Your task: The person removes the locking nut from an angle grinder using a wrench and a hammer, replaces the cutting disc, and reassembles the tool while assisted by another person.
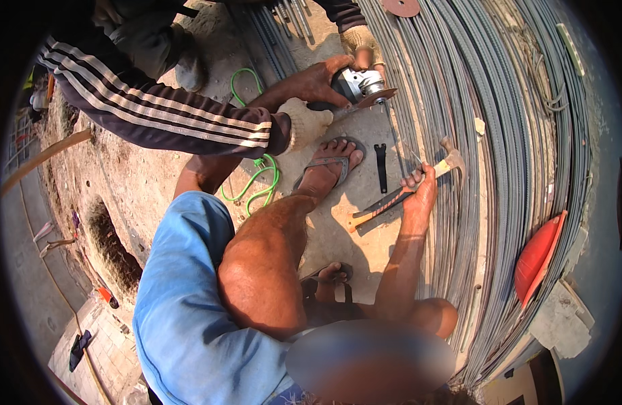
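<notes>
My left hand (319, 82) reaches out under a co-worker's striped sleeve. It is closed round the dark body of an angle grinder (360, 82) with a silver head and a brown disc. The co-worker's gloved hand (307, 125) is just below the grinder, and a second gloved hand (359, 42) touches it from above. My right hand (419, 187) grips a claw hammer (378, 208) high on its black and orange handle, close to the head. A black flat spanner (380, 169) lies on the ground between the hammer and my sandalled foot (328, 169).
Long steel bars (473, 101) run along the right side. On them lie a loose brown disc (400, 7) and a red pan (537, 260). A green cord (274, 177) loops left of my foot. Rough earth with a hole (110, 239) is at the left.
</notes>
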A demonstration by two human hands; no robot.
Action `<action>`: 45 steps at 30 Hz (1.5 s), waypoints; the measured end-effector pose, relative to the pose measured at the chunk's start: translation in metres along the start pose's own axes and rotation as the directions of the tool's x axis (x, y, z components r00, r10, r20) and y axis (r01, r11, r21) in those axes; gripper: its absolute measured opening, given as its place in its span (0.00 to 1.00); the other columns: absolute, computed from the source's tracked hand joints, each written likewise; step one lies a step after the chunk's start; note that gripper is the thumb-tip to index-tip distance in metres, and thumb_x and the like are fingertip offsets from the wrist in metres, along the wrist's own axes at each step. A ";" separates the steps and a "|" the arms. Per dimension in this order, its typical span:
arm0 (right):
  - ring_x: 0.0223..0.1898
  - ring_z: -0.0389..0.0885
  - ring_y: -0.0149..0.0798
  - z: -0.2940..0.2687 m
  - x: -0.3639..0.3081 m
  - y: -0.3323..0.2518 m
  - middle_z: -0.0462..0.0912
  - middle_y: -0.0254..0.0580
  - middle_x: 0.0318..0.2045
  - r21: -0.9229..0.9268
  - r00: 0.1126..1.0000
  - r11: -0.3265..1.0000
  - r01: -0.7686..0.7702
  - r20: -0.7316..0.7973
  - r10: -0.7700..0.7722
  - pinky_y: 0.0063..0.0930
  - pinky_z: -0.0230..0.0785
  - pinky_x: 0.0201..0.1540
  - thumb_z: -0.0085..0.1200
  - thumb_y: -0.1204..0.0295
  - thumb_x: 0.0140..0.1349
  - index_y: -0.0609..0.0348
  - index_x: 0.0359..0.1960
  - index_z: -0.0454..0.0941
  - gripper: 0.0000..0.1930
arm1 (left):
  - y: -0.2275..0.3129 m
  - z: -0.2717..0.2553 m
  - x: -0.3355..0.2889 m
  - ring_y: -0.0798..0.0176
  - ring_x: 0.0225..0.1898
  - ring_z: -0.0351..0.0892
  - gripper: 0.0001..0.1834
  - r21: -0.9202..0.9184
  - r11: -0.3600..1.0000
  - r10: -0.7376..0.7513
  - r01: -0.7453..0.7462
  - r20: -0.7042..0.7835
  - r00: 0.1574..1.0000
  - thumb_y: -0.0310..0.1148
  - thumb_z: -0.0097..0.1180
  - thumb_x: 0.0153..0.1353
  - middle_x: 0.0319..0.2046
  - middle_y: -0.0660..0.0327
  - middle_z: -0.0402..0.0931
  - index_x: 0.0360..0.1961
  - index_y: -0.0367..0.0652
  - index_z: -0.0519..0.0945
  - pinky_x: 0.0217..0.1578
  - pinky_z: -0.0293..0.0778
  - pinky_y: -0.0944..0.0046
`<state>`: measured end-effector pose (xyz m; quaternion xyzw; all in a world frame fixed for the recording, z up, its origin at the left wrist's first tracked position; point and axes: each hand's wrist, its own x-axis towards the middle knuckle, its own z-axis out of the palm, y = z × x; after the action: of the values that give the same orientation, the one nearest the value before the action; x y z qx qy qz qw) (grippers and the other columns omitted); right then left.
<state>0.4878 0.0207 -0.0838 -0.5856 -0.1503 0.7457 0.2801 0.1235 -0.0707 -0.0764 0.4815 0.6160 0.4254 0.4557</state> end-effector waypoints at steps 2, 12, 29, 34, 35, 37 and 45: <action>0.21 0.62 0.30 0.002 -0.002 0.000 0.63 0.29 0.22 0.007 1.000 1.000 0.010 -0.001 -0.010 0.35 0.62 0.28 0.59 0.66 0.65 0.55 0.32 0.72 0.10 | -0.002 0.000 0.004 0.55 0.60 0.74 0.40 0.001 1.000 0.006 -0.006 0.000 1.000 0.40 0.75 0.52 0.57 0.53 0.76 0.65 0.39 0.72 0.63 0.68 0.55; 0.21 0.63 0.30 -0.003 0.000 -0.002 0.64 0.29 0.23 0.007 0.999 1.000 -0.007 0.045 0.007 0.33 0.63 0.28 0.55 0.66 0.68 0.54 0.31 0.71 0.10 | 0.004 0.003 0.003 0.56 0.59 0.75 0.38 0.050 0.999 -0.007 0.008 -0.030 1.000 0.42 0.73 0.55 0.56 0.53 0.77 0.64 0.39 0.72 0.62 0.69 0.55; 0.19 0.63 0.29 -0.006 -0.008 -0.007 0.64 0.27 0.20 0.031 0.999 0.999 0.029 0.033 -0.030 0.34 0.63 0.27 0.58 0.66 0.66 0.52 0.28 0.71 0.11 | -0.004 -0.010 -0.013 0.56 0.58 0.77 0.35 -0.009 0.998 -0.063 0.064 -0.339 0.939 0.45 0.70 0.61 0.56 0.53 0.78 0.64 0.39 0.73 0.60 0.70 0.54; 0.19 0.64 0.29 -0.007 -0.013 -0.013 0.64 0.27 0.20 0.084 0.998 0.995 0.053 0.012 -0.055 0.34 0.63 0.26 0.59 0.66 0.65 0.53 0.28 0.72 0.11 | 0.028 -0.021 -0.104 0.60 0.47 0.79 0.24 -0.020 0.921 -0.350 0.389 -0.478 0.806 0.44 0.67 0.62 0.43 0.54 0.79 0.51 0.37 0.78 0.47 0.72 0.56; 0.19 0.64 0.29 -0.008 -0.015 -0.014 0.64 0.27 0.20 0.089 0.998 0.994 0.057 -0.011 -0.056 0.34 0.63 0.26 0.59 0.66 0.65 0.53 0.28 0.72 0.11 | 0.036 -0.018 -0.128 0.61 0.44 0.79 0.22 -0.012 0.852 -0.476 0.524 -0.436 0.764 0.44 0.66 0.62 0.39 0.54 0.79 0.48 0.37 0.79 0.44 0.73 0.57; 0.19 0.64 0.29 -0.003 -0.020 -0.020 0.64 0.27 0.19 0.068 0.996 0.994 0.087 0.030 -0.089 0.35 0.63 0.26 0.60 0.64 0.66 0.53 0.29 0.73 0.11 | 0.054 -0.008 -0.172 0.63 0.38 0.80 0.19 0.057 0.653 -0.707 0.755 -0.312 0.634 0.43 0.65 0.63 0.32 0.55 0.80 0.42 0.36 0.81 0.38 0.73 0.58; 0.18 0.68 0.27 0.028 -0.034 -0.027 0.67 0.26 0.18 -0.022 0.966 0.996 0.089 0.244 -0.081 0.33 0.64 0.24 0.63 0.63 0.65 0.55 0.33 0.76 0.11 | 0.133 0.080 -0.121 0.63 0.33 0.78 0.16 0.172 0.957 -0.252 0.236 0.078 0.965 0.41 0.67 0.64 0.30 0.58 0.79 0.40 0.37 0.81 0.35 0.74 0.58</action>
<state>0.4724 0.0246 -0.0342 -0.4876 -0.2204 0.7964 0.2819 0.2438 -0.1595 0.0525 0.4576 0.6796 0.2904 0.4944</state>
